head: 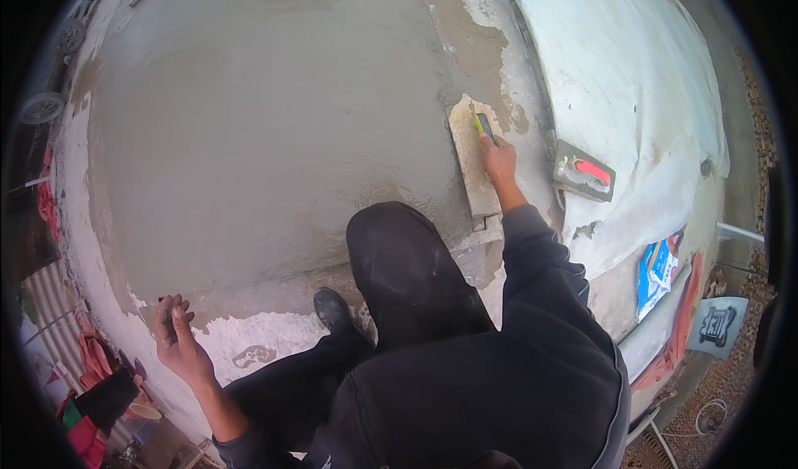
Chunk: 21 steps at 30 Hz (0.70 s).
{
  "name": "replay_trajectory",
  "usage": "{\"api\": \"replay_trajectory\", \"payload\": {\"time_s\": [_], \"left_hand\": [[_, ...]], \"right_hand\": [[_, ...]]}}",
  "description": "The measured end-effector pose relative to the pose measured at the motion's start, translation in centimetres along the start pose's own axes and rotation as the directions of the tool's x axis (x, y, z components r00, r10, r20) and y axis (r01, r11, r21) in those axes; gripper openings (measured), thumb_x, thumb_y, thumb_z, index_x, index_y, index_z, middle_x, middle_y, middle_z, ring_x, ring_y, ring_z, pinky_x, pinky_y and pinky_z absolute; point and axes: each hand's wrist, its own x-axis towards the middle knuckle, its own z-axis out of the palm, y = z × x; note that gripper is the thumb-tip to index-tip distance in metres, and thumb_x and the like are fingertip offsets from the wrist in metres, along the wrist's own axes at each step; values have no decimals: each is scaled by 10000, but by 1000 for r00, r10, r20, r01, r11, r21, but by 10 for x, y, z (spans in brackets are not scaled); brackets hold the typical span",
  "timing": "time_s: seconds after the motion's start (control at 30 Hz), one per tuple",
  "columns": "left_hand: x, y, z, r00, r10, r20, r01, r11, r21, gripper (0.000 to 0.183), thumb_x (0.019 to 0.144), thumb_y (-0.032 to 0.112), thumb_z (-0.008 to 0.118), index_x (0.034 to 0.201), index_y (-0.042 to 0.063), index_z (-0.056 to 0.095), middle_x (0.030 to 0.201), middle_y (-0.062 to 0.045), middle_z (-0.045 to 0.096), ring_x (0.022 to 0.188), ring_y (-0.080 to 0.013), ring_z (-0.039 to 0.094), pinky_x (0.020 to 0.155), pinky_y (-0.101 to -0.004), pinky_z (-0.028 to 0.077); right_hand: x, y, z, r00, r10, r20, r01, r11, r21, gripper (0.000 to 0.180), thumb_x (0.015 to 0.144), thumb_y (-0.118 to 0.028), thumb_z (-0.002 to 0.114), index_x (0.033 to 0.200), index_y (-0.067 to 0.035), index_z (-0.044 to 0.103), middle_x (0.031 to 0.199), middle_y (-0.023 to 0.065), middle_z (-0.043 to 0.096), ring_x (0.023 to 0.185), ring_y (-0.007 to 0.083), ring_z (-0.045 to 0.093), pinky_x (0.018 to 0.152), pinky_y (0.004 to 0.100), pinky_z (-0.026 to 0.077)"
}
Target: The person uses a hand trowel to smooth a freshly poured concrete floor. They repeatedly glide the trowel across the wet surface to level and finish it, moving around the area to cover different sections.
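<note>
My right hand (500,159) grips the black and yellow handle of a plastering trowel (471,164), whose long pale blade is smeared with cement. The blade lies lengthwise along the right edge of a slab of wet grey mortar (262,120). Empty and with its fingers partly curled apart, my left hand (181,338) hovers near the slab's lower left corner. A second float with a red handle (589,173) rests to the right of my right hand, at the border of a white sheet (629,82).
My knee (405,263) and a dark shoe (332,309) are close to the slab's near edge. Blue and white bags (658,272) lie at right, beyond them a board bearing writing (717,327). Corrugated sheeting (53,300), red cloth (93,350) and a wheel (42,108) are at left.
</note>
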Motion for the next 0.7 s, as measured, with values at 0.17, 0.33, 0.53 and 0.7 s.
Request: {"api": "replay_trajectory", "payload": {"time_s": [0.17,0.33,0.53,0.7], "left_hand": [[-43,10,-60,970,185,-157,-158,972,173,320,1103,144,581,1320,-85,634,1238,-181,717,1100,-255,704,937,-367,574],[-86,-17,-114,931,186,-315,-70,935,347,324,1110,166,568,1283,-93,656,1197,-179,729,1053,-246,715,897,-349,581],[-81,-70,-82,962,-19,-274,73,979,191,299,1096,171,598,1264,-61,684,1150,-146,749,1029,-211,721,870,-335,579],[-56,-55,-62,980,17,-197,19,983,181,274,1083,175,620,1214,-45,717,1102,-124,764,987,-193,725,844,-327,585]], "right_hand": [[37,-48,13,976,-203,-85,187,968,-165,505,933,-474,691,1151,-24,766,939,273,749,911,442,728,813,493,541],[9,-75,4,786,-609,-107,563,776,-283,485,901,-449,746,1232,-94,743,905,200,746,837,416,723,748,493,552],[-18,-111,9,457,-884,95,784,350,-512,439,858,-344,808,1237,-140,721,880,113,692,770,348,661,670,462,532],[-16,-100,-6,467,-882,-58,766,436,-473,427,849,-320,823,1218,-134,713,902,123,706,787,361,672,684,467,541]]}}
